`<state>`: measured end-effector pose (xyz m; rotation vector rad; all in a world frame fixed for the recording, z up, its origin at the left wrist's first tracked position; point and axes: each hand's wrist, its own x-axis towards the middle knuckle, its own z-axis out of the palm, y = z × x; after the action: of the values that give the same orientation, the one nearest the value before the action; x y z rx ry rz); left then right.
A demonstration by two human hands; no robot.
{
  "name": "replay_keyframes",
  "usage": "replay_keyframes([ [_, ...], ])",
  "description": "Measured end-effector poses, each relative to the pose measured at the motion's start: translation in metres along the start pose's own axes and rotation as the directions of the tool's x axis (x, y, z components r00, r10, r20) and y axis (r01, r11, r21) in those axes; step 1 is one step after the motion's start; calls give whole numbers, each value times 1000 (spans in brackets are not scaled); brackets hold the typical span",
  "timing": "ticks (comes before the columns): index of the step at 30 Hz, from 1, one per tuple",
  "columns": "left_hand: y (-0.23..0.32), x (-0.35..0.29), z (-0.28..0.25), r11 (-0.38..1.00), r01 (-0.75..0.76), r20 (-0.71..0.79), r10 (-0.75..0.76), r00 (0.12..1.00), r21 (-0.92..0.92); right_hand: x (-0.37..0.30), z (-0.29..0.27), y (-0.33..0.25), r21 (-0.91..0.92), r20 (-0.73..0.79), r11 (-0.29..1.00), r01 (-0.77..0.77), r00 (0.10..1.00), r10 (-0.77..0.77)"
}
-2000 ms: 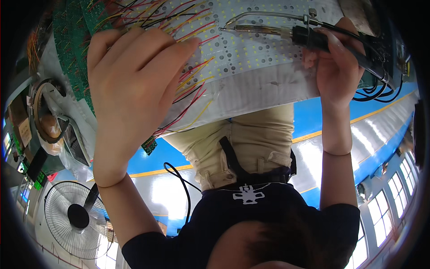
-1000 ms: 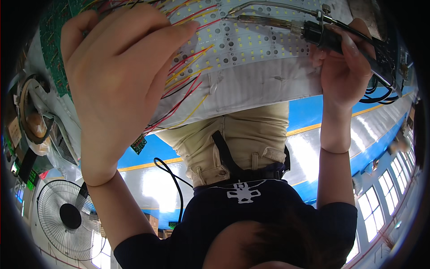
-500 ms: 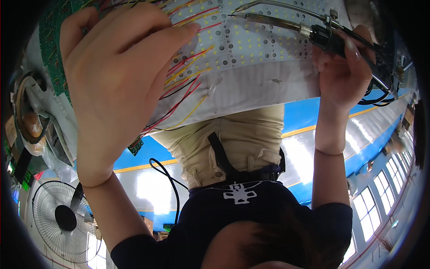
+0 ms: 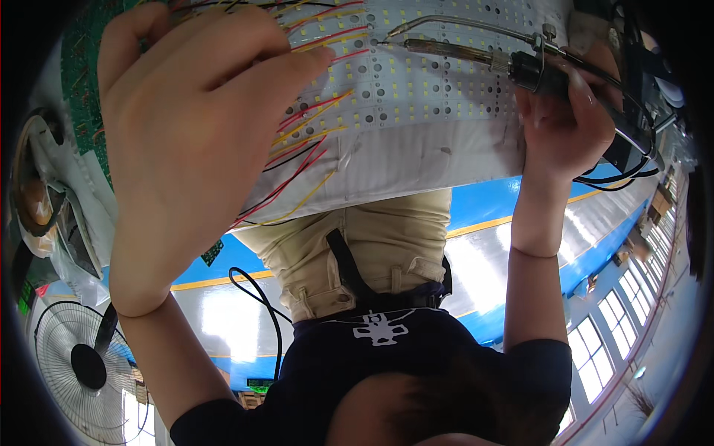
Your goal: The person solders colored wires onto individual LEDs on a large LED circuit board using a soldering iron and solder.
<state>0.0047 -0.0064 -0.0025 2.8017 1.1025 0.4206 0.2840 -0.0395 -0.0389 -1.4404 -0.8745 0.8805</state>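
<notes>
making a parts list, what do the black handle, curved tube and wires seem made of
Handle: probably hard plastic, judging by its smooth black surface.
Tube: likely bare, polished metal, given its silvery gleam.
Wires: smooth red, yellow and black coverings suggest plastic insulation; cores can't be made out.

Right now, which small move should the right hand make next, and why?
Perhaps the right hand should bring the soldering iron slightly left: its tip appears just right of the red wire emerging at the left hand, with a small gap showing.
</notes>
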Motion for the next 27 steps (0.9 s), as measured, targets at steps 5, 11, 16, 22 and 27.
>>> replay_keyframes([
  [5, 0, 1, -1, 1000, 1, 24, -2, 1000, 9, -4, -7, 4, 232, 249, 968, 93, 957, -152],
  [11, 2, 5, -2, 999, 16, 5, -16, 1000, -43, 6, -9, -10, 272, 604, 835, 479, 590, -535],
  [16, -4, -4, 2, 998, -14, -37, 12, 999, -55, -21, -10, -25, 120, 566, 830, 545, 649, -508],
  [22, -6, -6, 4, 1000, -14, -32, 13, 999, -24, -29, -15, -16, 209, 545, 874, 438, 690, -476],
  [27, -7, -5, 4, 999, -23, -34, 23, 999, -23, -30, -20, -15, 209, 541, 873, 440, 692, -478],
])
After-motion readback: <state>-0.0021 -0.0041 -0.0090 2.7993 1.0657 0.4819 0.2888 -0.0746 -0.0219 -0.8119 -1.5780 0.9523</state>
